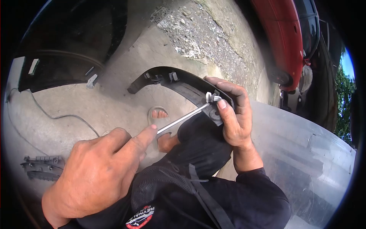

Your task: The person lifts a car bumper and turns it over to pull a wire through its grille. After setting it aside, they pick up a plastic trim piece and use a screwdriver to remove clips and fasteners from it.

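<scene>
My left hand (101,170) is closed around a screwdriver (183,119), its index finger stretched along the metal shaft and the handle hidden. The shaft's tip meets the white clips (209,97) near one end of a curved black plastic trim piece (185,88). Gripping that same end is my right hand (236,110), with the thumb pressed beside the clips on the near side and the fingers wrapped over the outer edge. Another pale clip (173,76) sits further along the inner face of the trim. The blade's very end is too small to make out.
A black panel (72,38) stands at upper left, with a small grey piece (92,81) at its lower edge. A cable (63,115) and black plastic parts (42,167) lie on the concrete. A large translucent sheet (301,160) is at right; beyond stands a red car (280,34).
</scene>
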